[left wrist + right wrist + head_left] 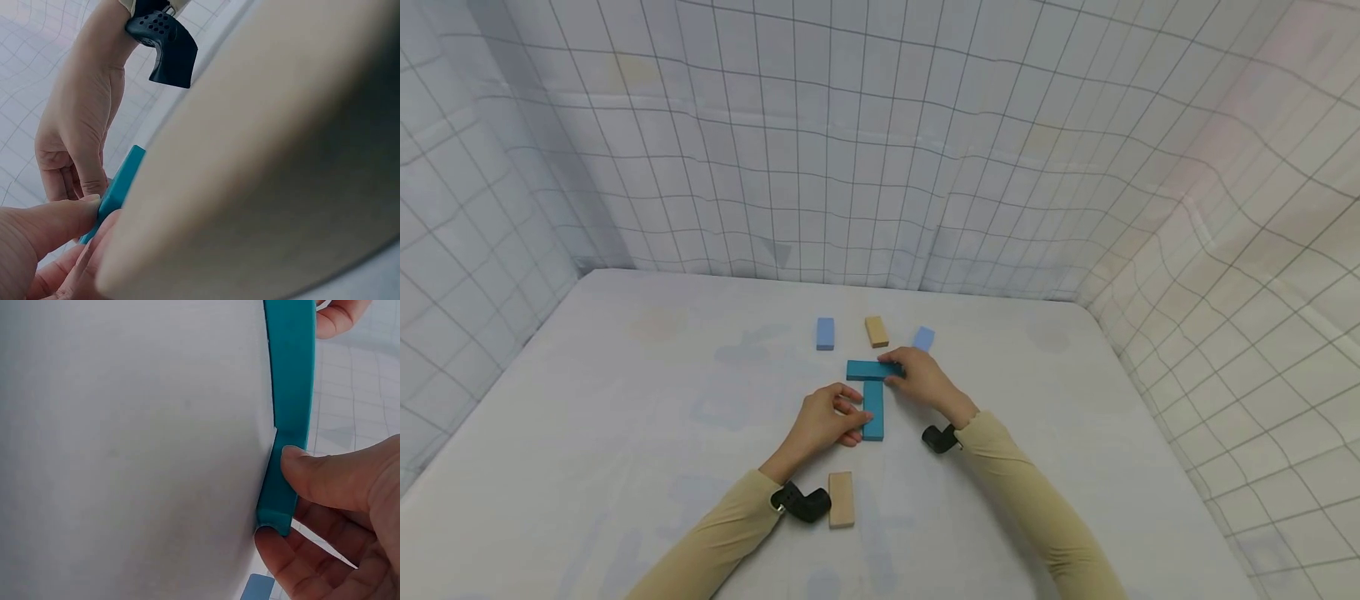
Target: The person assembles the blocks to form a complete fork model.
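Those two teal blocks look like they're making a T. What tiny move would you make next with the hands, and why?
Probably nudge the upright teal block up against the crosswise teal block, squaring the joint. The left hand pinches the upright block and the right hand pinches the crosswise one's right end, so both are placed for a small adjustment. Whether the blocks already touch is hard to tell.

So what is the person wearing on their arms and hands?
Both arms wear long beige sleeves down to the wrists. A small black camera sits at each wrist; the one by the right hand has a perforated housing. The left hand and right hand are bare, with no gloves.
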`<state>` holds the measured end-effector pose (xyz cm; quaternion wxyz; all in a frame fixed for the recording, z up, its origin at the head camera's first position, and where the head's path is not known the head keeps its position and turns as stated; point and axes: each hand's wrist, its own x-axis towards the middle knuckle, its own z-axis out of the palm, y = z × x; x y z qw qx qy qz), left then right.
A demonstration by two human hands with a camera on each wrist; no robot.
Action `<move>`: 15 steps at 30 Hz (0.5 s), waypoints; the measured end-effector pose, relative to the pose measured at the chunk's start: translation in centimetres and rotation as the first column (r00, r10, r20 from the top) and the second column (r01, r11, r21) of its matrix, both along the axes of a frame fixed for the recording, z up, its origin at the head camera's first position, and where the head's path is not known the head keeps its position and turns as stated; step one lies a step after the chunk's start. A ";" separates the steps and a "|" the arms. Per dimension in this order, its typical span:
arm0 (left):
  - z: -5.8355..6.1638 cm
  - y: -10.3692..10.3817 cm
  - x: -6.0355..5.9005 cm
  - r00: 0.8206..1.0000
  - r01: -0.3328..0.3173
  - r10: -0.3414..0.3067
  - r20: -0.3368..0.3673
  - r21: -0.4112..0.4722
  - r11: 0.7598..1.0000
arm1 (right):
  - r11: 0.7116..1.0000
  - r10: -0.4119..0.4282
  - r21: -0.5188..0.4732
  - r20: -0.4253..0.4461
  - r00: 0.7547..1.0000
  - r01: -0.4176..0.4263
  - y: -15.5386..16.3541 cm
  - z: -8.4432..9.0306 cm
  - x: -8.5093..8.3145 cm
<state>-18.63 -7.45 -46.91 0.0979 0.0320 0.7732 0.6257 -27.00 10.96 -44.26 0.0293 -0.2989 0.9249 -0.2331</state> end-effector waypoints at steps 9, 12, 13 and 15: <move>0.0 0.1 -0.1 1.000 -0.008 0.008 -0.001 -0.003 1.000 | 0.999 0.052 0.006 -0.031 0.998 -0.052 0.2 0.2 -0.1; 0.0 0.1 -0.2 1.000 -0.007 0.007 -0.002 -0.001 1.000 | 0.998 0.066 0.001 -0.041 0.997 -0.066 0.2 0.2 -0.1; 0.0 0.1 -0.2 1.000 -0.005 0.005 -0.002 0.001 1.000 | 0.998 0.070 0.001 -0.043 0.997 -0.070 0.3 0.2 -0.1; 0.0 0.2 -0.2 1.000 0.000 0.000 -0.006 0.004 1.000 | 0.997 0.074 0.002 -0.047 0.996 -0.074 0.3 0.1 -0.1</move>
